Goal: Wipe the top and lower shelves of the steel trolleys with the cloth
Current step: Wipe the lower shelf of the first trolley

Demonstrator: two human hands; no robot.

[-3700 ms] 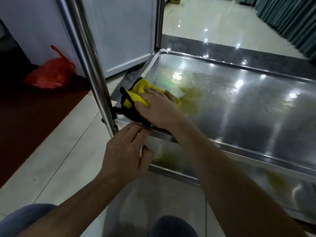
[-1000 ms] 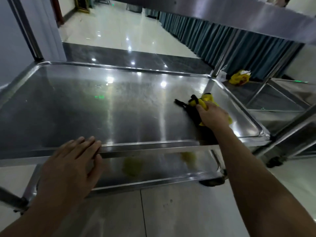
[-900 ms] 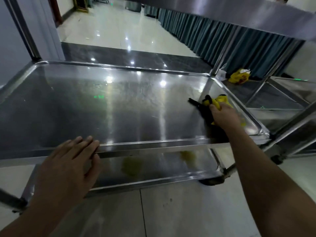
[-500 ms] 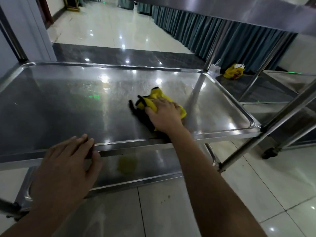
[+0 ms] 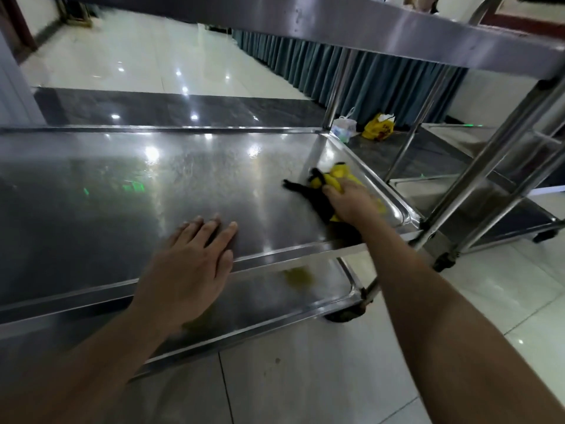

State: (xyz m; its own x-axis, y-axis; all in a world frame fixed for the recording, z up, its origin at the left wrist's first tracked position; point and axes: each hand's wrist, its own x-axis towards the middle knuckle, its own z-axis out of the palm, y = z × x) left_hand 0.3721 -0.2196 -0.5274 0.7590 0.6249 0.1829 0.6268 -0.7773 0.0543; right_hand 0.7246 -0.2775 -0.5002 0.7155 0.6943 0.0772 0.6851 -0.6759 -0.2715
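Head view: the cloth [image 5: 339, 179], yellow with black parts, is pressed onto the middle shelf [image 5: 183, 185] of the steel trolley [image 5: 345, 75], close to its right rim. It is held by the right hand [image 5: 351, 206], fingers curled over the bunched fabric. The left hand [image 5: 189, 270] is laid flat across the shelf's near rim, fingers straight, nothing gripped.

The cloth is judged soft, light and limp; a bunched grip from above with palm pressure suits it, and loose black ends can be expected to trail. The steel is judged slick, so gliding should be easy.

The shelf is bounded by a raised lip on all sides; the right corner upright [image 5: 489, 154] stands close to the cloth. Room is open toward the left. Overhead clearance is limited by the top shelf [image 5: 397, 29]. The lower shelf [image 5: 275, 301] sits below; a second trolley [image 5: 501, 191] stands just beside on the right.
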